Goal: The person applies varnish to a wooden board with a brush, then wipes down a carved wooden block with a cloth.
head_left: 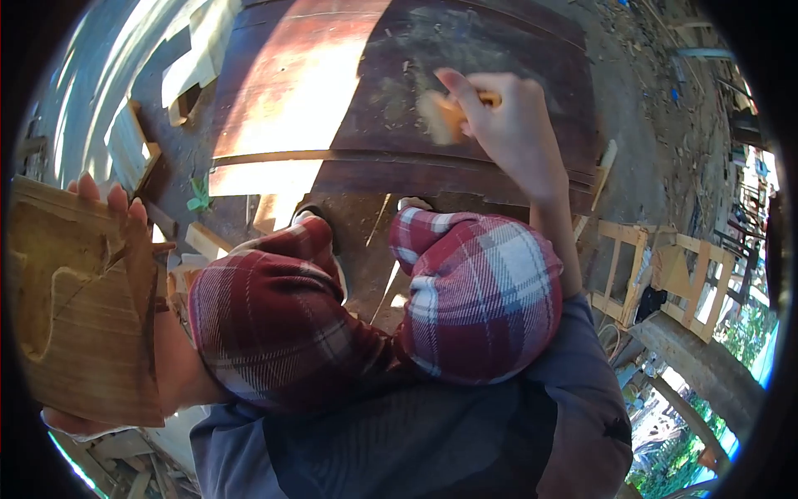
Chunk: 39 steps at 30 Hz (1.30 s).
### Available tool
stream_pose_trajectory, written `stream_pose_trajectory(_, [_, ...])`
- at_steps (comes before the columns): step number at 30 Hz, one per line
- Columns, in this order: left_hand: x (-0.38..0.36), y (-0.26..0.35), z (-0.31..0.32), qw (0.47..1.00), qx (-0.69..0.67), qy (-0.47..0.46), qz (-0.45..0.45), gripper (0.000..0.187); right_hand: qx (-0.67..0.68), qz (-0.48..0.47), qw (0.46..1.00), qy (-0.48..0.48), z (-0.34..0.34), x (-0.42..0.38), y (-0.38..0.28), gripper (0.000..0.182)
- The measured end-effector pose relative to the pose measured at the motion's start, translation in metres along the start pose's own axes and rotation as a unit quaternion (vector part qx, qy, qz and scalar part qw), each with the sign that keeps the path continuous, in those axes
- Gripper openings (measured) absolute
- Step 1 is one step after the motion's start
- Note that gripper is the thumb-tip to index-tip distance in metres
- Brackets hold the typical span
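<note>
My right hand (509,125) is closed round a brush (451,115) with an orange handle and pale bristles blurred by motion. It is over the dark reddish-brown wooden table (399,137), where a dusty patch shows near the bristles. Far to the left, my left hand (116,200) grips a carved wooden panel (91,316) held up beside my left knee. Its fingertips curl over the panel's upper edge, and the panel hides most of the palm.
Wood offcuts (131,145) lie on the ground to the left, near a small green plant (199,195). Pale wooden frames (698,279) stand to the right, beside a thick log (706,358). My knees (482,291) are close to the table's near edge.
</note>
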<state>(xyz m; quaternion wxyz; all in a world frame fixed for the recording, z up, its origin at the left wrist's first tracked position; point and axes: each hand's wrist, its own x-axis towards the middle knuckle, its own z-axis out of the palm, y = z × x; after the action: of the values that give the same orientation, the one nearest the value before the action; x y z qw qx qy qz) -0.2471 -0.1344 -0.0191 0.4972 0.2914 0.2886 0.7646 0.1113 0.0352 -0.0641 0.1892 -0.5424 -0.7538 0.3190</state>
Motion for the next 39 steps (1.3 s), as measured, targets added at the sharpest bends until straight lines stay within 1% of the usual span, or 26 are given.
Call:
stream_pose_trajectory(1, [0.0,0.003,-0.004,1.0,-0.014,-0.016,-0.011,0.061,0.099,-0.039,0.994,-0.013,0.006,0.006,-0.007,0.048])
stream_pose_trajectory(4, [0.001,0.014,-0.025,0.991,-0.067,-0.1,-0.061,0.059,0.276,-0.013,0.943,-0.183,0.06,0.053,0.025,0.044])
stream_pose_trajectory(6, [0.007,0.019,-0.041,0.969,-0.108,-0.189,-0.117,0.058,0.232,0.021,0.967,-0.108,0.072,0.058,0.052,0.042])
stream_pose_trajectory(7, [0.014,0.014,-0.02,0.951,-0.137,-0.235,-0.147,0.057,0.208,0.036,0.975,-0.071,0.068,0.06,0.063,0.041])
stream_pose_trajectory(8, [0.008,0.015,0.007,0.996,-0.047,-0.032,-0.075,0.056,0.18,0.059,0.982,-0.006,0.051,0.06,0.077,0.042])
stream_pose_trajectory(9, [0.008,0.008,0.061,0.959,0.126,0.252,-0.039,0.055,0.151,0.083,0.983,0.057,0.027,0.056,0.098,0.043])
stream_pose_trajectory(10, [0.006,0.007,0.085,0.958,0.127,0.253,-0.041,0.055,0.096,0.121,0.979,0.137,0.005,0.056,0.127,0.046])
stream_pose_trajectory(11, [0.003,0.008,0.096,0.909,0.189,0.362,-0.077,0.054,0.012,0.133,0.976,0.173,-0.024,0.055,0.159,0.047])
stream_pose_trajectory(12, [-0.002,0.015,0.077,0.948,0.146,0.267,-0.095,0.053,-0.072,0.143,0.965,0.209,-0.043,0.055,0.177,0.048])
stream_pose_trajectory(14, [-0.01,0.033,0.008,0.989,0.054,0.059,-0.123,0.052,-0.146,0.131,0.955,0.222,-0.062,0.051,0.148,0.048])
stream_pose_trajectory(15, [-0.008,0.034,-0.008,0.989,0.005,-0.046,-0.138,0.052,-0.183,0.128,0.948,0.227,-0.065,0.045,0.128,0.048])
stream_pose_trajectory(17, [-0.009,0.039,-0.027,0.974,-0.054,-0.15,-0.16,0.054,-0.106,0.103,0.967,0.209,-0.031,0.035,0.079,0.044])
stream_pose_trajectory(19, [-0.009,0.033,-0.021,0.98,-0.06,-0.139,-0.129,0.055,-0.005,-0.065,0.989,0.136,0.028,0.029,0.071,0.034])
stream_pose_trajectory(20, [-0.013,0.029,-0.012,0.99,-0.047,-0.092,-0.094,0.055,0.131,-0.04,0.99,0.026,0.051,0.023,0.057,0.032])
stream_pose_trajectory(22, [-0.017,0.023,0.006,1.0,0.012,-0.002,-0.022,0.056,0.093,-0.02,0.993,0.069,0.067,0.02,0.087,0.036])
stream_pose_trajectory(24, [-0.021,0.016,0.024,0.994,0.072,0.07,0.037,0.057,0.184,0.116,0.962,0.166,0.024,0.02,0.135,0.04])
stream_pose_trajectory(26, [-0.022,0.005,0.04,0.983,0.119,0.117,0.079,0.058,0.025,0.153,0.946,0.286,-0.04,0.015,0.2,0.04])
stream_pose_trajectory(29, [-0.019,-0.009,0.053,0.971,0.157,0.144,0.105,0.06,-0.264,0.187,0.9,0.293,-0.098,0.013,0.196,0.046])
stream_pose_trajectory(30, [-0.014,-0.013,0.054,0.97,0.162,0.146,0.11,0.061,-0.074,0.157,0.938,0.301,-0.084,0.007,0.16,0.043])
stream_pose_trajectory(31, [-0.011,-0.02,0.06,0.966,0.178,0.148,0.114,0.061,-0.075,0.146,0.958,0.235,-0.069,0.004,0.129,0.037])
stream_pose_trajectory(32, [-0.006,-0.023,0.059,0.965,0.182,0.146,0.116,0.062,-0.086,-0.002,0.966,0.243,-0.038,0.009,0.139,0.029])
stream_pose_trajectory(33, [-0.005,-0.028,0.064,0.963,0.192,0.149,0.12,0.062,0.052,-0.032,0.977,0.203,-0.002,0.013,0.136,0.022])
stream_pose_trajectory(34, [-0.002,-0.033,0.066,0.962,0.195,0.147,0.121,0.063,0.137,-0.018,0.984,0.115,0.016,0.008,0.107,0.024])
stream_pose_trajectory(35, [0.001,-0.038,0.068,0.961,0.2,0.147,0.123,0.063,0.132,-0.041,0.986,0.091,0.03,0.006,0.1,0.03])
stream_pose_trajectory(38, [0.011,-0.045,0.071,0.96,0.21,0.139,0.123,0.065,0.25,0.094,0.954,0.135,0.003,0.002,0.143,0.039])
stream_pose_trajectory(39, [0.01,-0.052,0.074,0.957,0.221,0.143,0.124,0.066,0.246,0.114,0.944,0.187,-0.016,0.001,0.174,0.042])
